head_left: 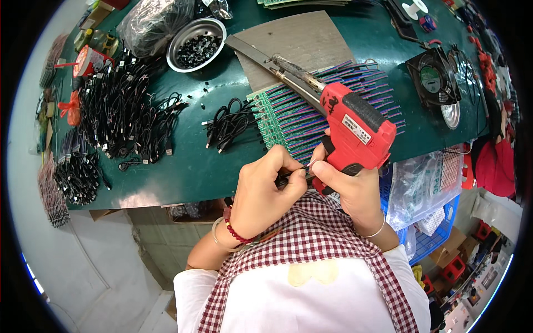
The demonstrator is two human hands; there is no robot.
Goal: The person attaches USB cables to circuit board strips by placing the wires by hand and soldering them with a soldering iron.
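Note:
In my right hand (352,188) is a red and black soldering gun (355,125), its handle in the palm and its long metal tip pointing to the far left. Thumb and forefinger of that hand meet at a thin wire end in front of me. My left hand (269,186) is closed on a black cable (284,178), pinching it close to the right fingertips. Fingers hide most of this cable. Beyond both hands lie green circuit boards (269,119) with rows of dark, blue and pink wires, partly covered by the gun.
A small bundle of black cables (230,125) lies left of the boards, with a large cable pile (119,105) farther left. A metal bowl (219,26) holds small black parts. A brown board (305,33) lies behind. A black fan (433,77) stands right, above a blue crate (444,227).

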